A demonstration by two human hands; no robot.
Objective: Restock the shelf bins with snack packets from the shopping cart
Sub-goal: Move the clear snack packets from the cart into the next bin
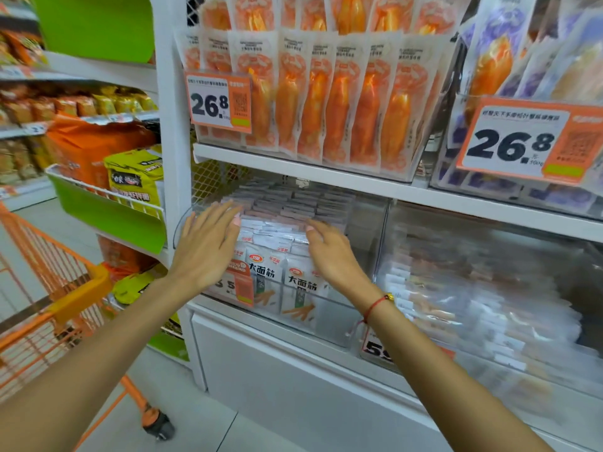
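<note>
Both hands flat, fingers straight, pressing white snack packets [280, 256] in clear bin [329, 324] at shelf's left end: left hand [204, 246], right hand [329, 252]. Tip: be pushing evenly, w/ rows upright. Cart [49, 308] waiting left.

Up top, orange packets [313, 102] stand packed in a row on the upper shelf [293, 164], with a 26.8 price tag [219, 104] clipped at the left end. To the right, purple packets [522, 44] lean behind a second 26.8 tag [522, 141]. Over at the left edge, a green rack [111, 216] carries a yellow bag [137, 181] with an orange bag [88, 148] just behind it, and more blurred snacks [65, 104] fill the far shelves. A green panel [98, 24] hangs in the top left corner. Below everything, pale floor tiles [202, 422]. A red cord bracelet [375, 305] with a gold bead shows low in the middle.
</note>
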